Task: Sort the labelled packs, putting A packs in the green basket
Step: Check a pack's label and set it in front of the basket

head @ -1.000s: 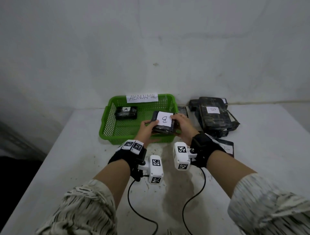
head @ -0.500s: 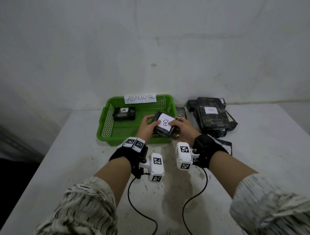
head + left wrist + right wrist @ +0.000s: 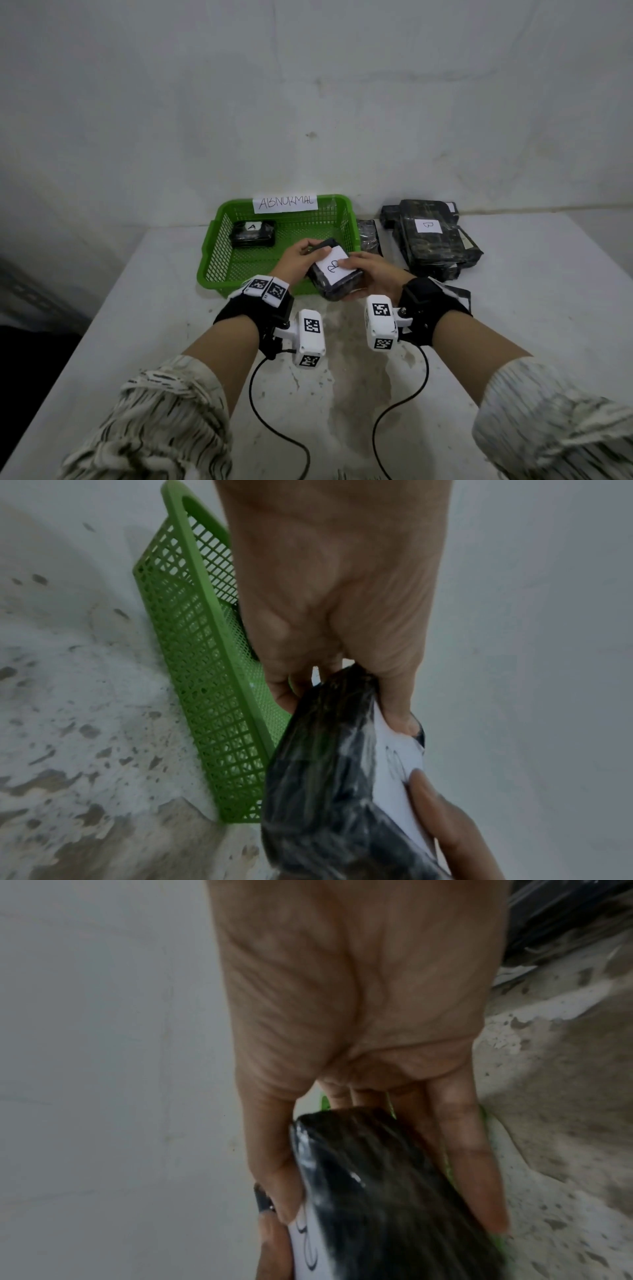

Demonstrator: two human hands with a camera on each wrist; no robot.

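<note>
Both hands are gripping the black, film-wrapped rectangular pack with the white paper B label, tilting it label-up, probably to read it: the left hand is curling round its far end, the right hand cradling beneath with the thumb on the label. It is hovering over the green perforated plastic basket, at that basket's 5 o'clock corner; glossy film looks slippery.

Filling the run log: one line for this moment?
both hands grip B pack | above green basket front edge | A pack inside
</note>
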